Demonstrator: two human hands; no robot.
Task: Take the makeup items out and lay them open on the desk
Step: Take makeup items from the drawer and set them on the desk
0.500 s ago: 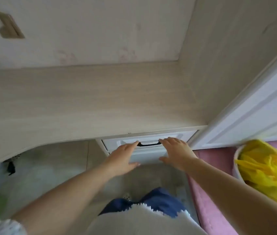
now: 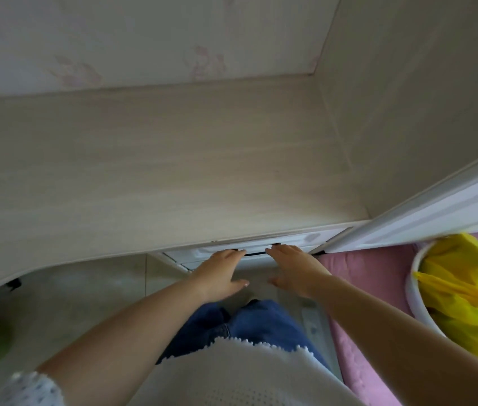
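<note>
A white drawer point(image 2: 296, 241) sits under the front edge of the pale wooden desk point(image 2: 155, 177), with a dark handle point(image 2: 256, 254) across its front. My left hand point(image 2: 222, 272) and my right hand point(image 2: 292, 266) reach side by side to that handle, fingers stretched forward with their tips at the bar. I cannot tell whether the fingertips hook under it. No makeup items are in view; the drawer's inside is hidden.
A white cabinet door point(image 2: 437, 212) stands to the right of the drawer. A white bin point(image 2: 420, 306) lined with a yellow bag point(image 2: 466, 291) sits at the right on pink bedding point(image 2: 378, 288). A side panel point(image 2: 425, 92) walls the desk on the right. My legs are below the hands.
The view has shifted closer to the desk and a little right. Both hands stay at the drawer handle, slightly further apart. The drawer looks as shut as before.
</note>
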